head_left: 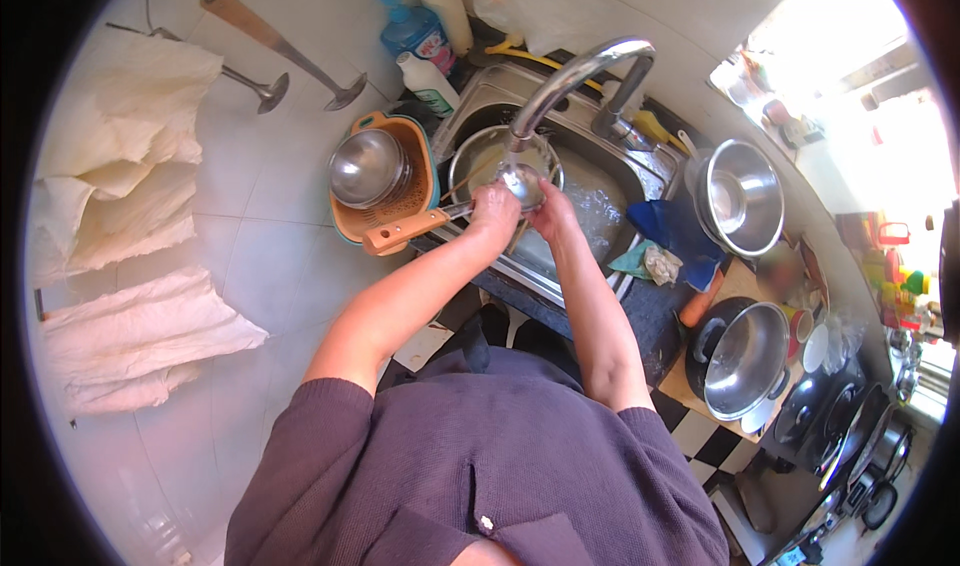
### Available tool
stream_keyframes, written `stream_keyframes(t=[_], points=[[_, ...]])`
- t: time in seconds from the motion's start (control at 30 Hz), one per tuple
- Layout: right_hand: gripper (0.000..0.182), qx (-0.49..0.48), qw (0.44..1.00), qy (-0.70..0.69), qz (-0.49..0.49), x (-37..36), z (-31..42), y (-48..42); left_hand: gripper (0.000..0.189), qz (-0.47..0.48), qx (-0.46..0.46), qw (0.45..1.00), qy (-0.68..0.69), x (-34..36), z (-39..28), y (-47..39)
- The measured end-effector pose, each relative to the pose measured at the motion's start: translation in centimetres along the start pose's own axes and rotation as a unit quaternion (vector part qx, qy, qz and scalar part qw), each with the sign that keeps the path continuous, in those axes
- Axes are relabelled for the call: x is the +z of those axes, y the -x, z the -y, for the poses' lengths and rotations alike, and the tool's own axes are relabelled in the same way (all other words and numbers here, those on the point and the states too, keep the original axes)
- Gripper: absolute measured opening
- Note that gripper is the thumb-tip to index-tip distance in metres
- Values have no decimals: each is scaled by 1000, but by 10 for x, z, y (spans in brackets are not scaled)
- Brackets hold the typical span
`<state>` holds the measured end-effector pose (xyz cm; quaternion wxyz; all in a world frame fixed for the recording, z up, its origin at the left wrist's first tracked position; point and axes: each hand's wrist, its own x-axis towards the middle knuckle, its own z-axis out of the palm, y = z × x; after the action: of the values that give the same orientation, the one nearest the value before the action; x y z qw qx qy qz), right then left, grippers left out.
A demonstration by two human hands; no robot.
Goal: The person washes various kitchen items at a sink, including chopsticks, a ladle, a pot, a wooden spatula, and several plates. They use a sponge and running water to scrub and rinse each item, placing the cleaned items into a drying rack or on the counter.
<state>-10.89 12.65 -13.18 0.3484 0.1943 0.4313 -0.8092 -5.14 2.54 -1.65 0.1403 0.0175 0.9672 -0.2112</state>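
Note:
A metal ladle with a wooden handle is between my two hands over the steel sink. My left hand grips its metal shank close to the bowl. With its fingers on the rim of the ladle's bowl, my right hand holds the other side. Directly above is the curved chrome faucet, and water seems to fall from its spout into the ladle. Behind my hands a round metal basin rests in the sink, with a thin stick leaning in it. Some water lies in the sink.
An orange colander holding metal bowls stands left of the sink. Detergent bottles are at the back. On the right are steel basins, a blue cloth, a carrot and a dark pot. Cloths hang at left.

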Motion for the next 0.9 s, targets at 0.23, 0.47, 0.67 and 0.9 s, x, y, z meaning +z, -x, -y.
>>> stream_keyframes(t=[0.23, 0.47, 0.67, 0.9], points=[[18, -101, 985, 128, -54, 35, -6, -20, 27, 98, -113, 942, 301, 16, 57, 13], [32, -53, 984, -21, -172, 47, 1, -12, 16, 302, -128, 543, 773, 33, 57, 17], [29, 149, 980, -130, 31, 36, -24, 6, 20, 284, -151, 492, 809, 45, 28, 6], [26, 168, 959, -89, 209, 9, -8, 1, 14, 290, -145, 431, 842, 39, 18, -16]])
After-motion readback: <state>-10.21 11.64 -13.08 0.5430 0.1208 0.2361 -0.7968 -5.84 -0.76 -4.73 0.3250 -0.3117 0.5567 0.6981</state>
